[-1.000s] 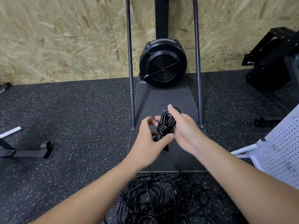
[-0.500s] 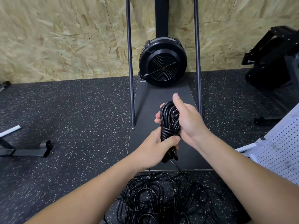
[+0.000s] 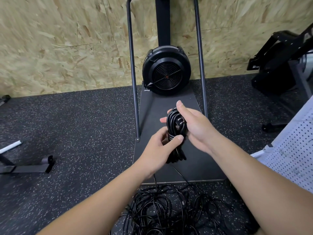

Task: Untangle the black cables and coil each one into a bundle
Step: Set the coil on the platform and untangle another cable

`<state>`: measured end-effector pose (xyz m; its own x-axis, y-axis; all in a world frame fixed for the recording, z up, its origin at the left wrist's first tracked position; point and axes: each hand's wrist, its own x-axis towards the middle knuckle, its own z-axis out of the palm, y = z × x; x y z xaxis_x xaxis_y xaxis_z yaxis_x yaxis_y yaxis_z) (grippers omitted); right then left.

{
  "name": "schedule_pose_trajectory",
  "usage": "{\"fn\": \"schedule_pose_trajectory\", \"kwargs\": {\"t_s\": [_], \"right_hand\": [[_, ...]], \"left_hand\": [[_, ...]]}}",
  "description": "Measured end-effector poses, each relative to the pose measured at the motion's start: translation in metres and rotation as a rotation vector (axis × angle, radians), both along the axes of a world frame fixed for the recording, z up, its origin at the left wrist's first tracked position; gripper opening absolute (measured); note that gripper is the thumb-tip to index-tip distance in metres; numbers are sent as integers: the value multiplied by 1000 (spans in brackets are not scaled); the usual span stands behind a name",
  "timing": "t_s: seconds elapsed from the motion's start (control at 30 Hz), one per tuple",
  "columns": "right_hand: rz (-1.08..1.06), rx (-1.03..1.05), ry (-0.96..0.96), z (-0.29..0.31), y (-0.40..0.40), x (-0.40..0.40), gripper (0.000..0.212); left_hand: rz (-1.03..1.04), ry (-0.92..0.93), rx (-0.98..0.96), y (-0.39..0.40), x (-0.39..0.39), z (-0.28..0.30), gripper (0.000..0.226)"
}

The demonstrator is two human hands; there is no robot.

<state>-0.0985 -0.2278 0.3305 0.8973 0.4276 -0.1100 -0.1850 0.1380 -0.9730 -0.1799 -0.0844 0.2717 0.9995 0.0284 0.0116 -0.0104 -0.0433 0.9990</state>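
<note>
A coiled black cable bundle stands upright between my hands, with a pronged plug showing near its top. My right hand grips the upper part, thumb pointing up. My left hand wraps the bundle's waist, thumb pressed across the wound turns. A thin strand hangs from the bundle's lower end to a tangled heap of black cables on the floor below my forearms.
A black fan machine sits on a dark platform between two upright metal poles, against a chipboard wall. White perforated panel at right, black equipment at far right, a metal frame foot at left on speckled rubber flooring.
My left hand has closed around the bundle's waist after hovering beside it. The bundle has turned more upright, and both hands have shifted slightly.
</note>
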Motion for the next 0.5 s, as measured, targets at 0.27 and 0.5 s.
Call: {"fn": "schedule_pose_trajectory", "kwargs": {"t_s": [0.27,0.5], "right_hand": [[-100,-257,134,-34,-41,34,50],[-154,-495,24,-136,-114,47,32]], "left_hand": [[84,126,-190,-30,49,-17,26],[28,335,-230,-89,101,-122,27]]}}
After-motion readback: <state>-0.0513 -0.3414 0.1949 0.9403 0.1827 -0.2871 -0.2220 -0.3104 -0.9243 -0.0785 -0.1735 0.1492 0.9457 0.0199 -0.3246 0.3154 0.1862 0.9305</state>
